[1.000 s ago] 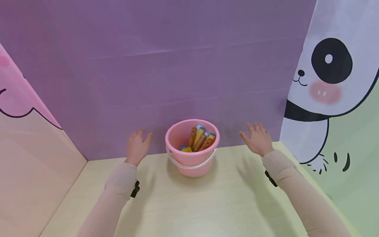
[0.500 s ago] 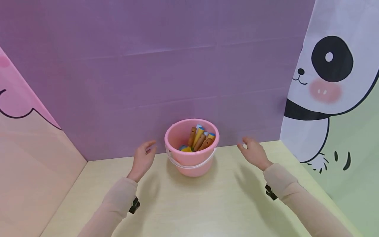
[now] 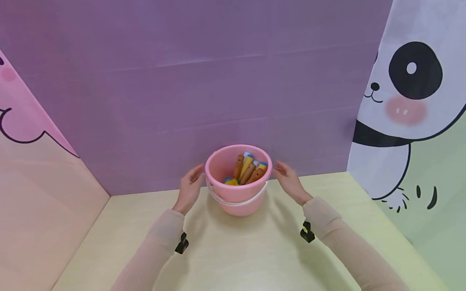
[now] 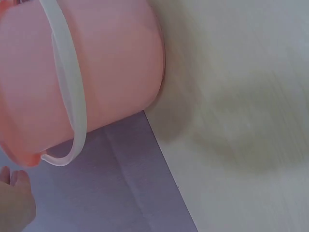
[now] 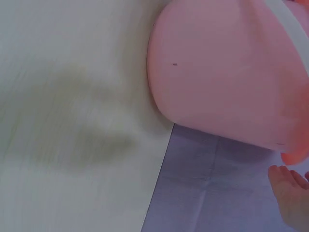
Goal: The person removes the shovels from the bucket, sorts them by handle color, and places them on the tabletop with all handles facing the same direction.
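Observation:
A pink bucket stands upright on the table near the back wall, its white handle hanging down at the front. Inside lean several tools with brown wooden handles and yellow ones tipped blue; their lower ends are mostly hidden. My left hand is beside the rim on the left, fingers fairly straight. On the other side my right hand is close to the rim with relaxed fingers. Both wrist views show a small gap between the fingertips and the bucket. Neither hand holds anything.
The pale wooden table meets a purple wall just behind the bucket. A pink-patterned panel borders the left side. On the right is a panel with a panda drawing.
Both hands have moved inward from either side, lower than a second ago, and are now close to the bucket's rim. The bucket has stayed in place on the table.

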Demonstrator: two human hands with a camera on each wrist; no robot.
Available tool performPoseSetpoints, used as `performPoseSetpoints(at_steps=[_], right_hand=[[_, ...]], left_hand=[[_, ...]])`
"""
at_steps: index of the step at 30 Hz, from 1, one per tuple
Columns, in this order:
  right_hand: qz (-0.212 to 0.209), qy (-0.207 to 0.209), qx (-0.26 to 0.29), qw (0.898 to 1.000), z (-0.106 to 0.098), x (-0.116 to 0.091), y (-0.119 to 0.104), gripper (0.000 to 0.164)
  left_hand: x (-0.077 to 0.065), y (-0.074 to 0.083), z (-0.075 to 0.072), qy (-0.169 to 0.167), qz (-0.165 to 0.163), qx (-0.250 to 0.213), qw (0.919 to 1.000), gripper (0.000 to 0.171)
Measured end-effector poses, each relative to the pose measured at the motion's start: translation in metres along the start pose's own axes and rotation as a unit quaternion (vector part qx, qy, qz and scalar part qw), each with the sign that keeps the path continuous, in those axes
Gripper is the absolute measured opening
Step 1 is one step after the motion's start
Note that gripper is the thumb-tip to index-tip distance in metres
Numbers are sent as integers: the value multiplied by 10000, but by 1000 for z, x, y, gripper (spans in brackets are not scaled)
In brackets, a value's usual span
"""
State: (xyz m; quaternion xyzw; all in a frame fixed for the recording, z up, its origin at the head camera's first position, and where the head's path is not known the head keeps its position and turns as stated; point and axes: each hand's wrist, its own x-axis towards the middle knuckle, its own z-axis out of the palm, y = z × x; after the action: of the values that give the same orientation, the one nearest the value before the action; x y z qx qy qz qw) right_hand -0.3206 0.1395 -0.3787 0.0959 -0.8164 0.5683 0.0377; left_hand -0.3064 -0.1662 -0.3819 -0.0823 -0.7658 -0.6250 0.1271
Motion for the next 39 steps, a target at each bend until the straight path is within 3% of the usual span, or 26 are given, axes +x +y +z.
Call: performPoseSetpoints(at_steps=[5,16,24,39], right_hand=[[196,-109,437,9988,10,13,-3,58],[629,-33,578,9963,23,44,-6,58],[748,-96,462,9961,21,51,-2,62],[311,-225,245,9990,19,45,5,61]], left_hand=[[13,1,8,-125,-416,-54,9990,52],[41,-1,17,-371,-1303,300,9903,65],[49,2,22,-383,-1308,310,9902,61],[40,-2,22,-109,-1148,174,9932,59]])
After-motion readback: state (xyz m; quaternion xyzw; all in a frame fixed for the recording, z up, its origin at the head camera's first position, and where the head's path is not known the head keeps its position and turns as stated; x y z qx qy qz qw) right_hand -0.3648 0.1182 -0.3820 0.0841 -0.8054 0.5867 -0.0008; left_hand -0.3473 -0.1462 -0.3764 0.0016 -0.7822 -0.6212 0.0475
